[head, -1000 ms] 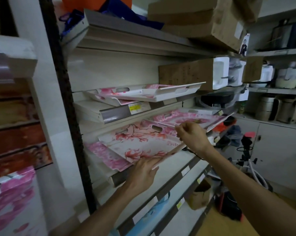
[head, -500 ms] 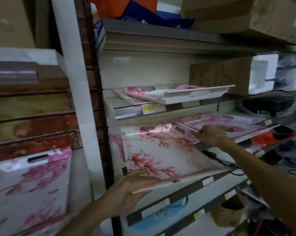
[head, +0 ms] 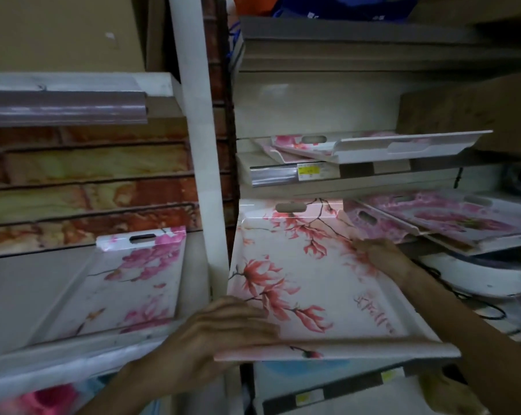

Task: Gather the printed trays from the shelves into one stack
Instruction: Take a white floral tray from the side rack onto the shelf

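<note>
A large tray with coral blossoms is held tilted in front of the middle shelf of the right-hand rack, its near rim raised off the shelf below and its handle slot toward the back. The left hand is wrapped over the near left corner of this tray, fingers curled across the printed face. The right hand is closed on the tray's right rim, partway along that side. To the right, on the same level, a purple-flowered tray is seen lying at a slant, apparently on another tray beneath it, though the layers are blurred. On the shelf above, two more trays are stacked loosely, the upper one white-rimmed with a handle cut-out, a yellow price label being fixed to the shelf edge just below them. In the left-hand rack, beyond the white upright post, a tray with pink flowers is laid flat on a pale shelf, its handle slot toward the brick-patterned back panel. Dark cables and a white object are seen at the right, too blurred to be identified
</note>
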The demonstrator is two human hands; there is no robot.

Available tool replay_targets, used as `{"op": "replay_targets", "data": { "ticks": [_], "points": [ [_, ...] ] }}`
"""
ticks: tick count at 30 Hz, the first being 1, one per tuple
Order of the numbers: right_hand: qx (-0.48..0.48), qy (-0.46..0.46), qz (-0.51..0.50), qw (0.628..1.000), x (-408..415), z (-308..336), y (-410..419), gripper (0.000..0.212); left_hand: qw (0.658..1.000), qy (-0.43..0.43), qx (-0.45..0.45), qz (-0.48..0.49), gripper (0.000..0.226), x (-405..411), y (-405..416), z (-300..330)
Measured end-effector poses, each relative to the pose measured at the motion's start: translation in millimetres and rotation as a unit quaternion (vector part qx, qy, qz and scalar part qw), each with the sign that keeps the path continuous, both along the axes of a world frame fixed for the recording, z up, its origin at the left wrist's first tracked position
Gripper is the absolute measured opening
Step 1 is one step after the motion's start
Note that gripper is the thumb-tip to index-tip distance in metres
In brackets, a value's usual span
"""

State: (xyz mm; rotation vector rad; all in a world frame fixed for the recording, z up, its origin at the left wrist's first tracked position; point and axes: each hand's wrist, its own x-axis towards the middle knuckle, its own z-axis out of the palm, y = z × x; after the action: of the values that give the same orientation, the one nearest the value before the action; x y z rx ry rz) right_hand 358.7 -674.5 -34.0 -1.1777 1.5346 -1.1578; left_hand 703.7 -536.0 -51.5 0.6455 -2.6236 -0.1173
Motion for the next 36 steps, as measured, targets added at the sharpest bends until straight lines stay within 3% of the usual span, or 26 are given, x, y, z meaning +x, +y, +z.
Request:
{"op": "replay_targets", "data": {
  "ticks": [2,4,7,9,11,12,14,25,30,36],
  "points": [
    [-0.012,-0.049,0.015,0.999,13.5,-3.9,9.2,0.018,0.996,-0.021,-0.072,0.038,0.048,20.6,-1.2,0.8],
    [-0.034,-0.067,0.022,0.997,25.0,-9.5,14.4,0.018,0.99,-0.036,-0.063,0.117,0.057,49.4,2.7,-5.2],
    [-0.059,0.001,0.047,0.997,44.9,-21.6,17.1,0.029,0.965,0.121,0.047,0.228,0.059,81.0,8.9,-13.0],
    [-0.065,0.013,0.074,0.995,62.8,-27.2,19.4,0.029,0.902,0.263,0.134,0.315,0.047,85.6,9.6,-12.4],
    [-0.073,-0.031,0.086,0.993,84.2,-29.8,21.4,0.024,0.803,0.386,0.244,0.384,0.024,81.0,11.9,-10.7],
    [-0.076,-0.068,0.091,0.991,97.2,-30.0,22.1,0.022,0.758,0.425,0.292,0.4,0.023,78.5,13.7,-10.7],
    [-0.081,-0.102,0.099,0.987,123.1,-30.6,21.3,0.021,0.714,0.465,0.33,0.406,0.025,76.2,18.5,-11.6],
    [-0.107,-0.055,0.161,0.98,261.9,-2.1,6.9,0.033,0.677,0.519,0.212,0.477,0.015,168.4,15.3,-5.0],
    [-0.089,-0.077,0.198,0.973,311.5,-1.3,-2.1,0.013,0.669,0.528,0.208,0.48,0.011,227.6,-9.2,9.1],
    [-0.081,-0.027,0.229,0.97,348.8,-14.9,-16.0,0.013,0.654,0.53,0.2,0.502,0.013,287.6,-66.9,21.3]
  ]
}}
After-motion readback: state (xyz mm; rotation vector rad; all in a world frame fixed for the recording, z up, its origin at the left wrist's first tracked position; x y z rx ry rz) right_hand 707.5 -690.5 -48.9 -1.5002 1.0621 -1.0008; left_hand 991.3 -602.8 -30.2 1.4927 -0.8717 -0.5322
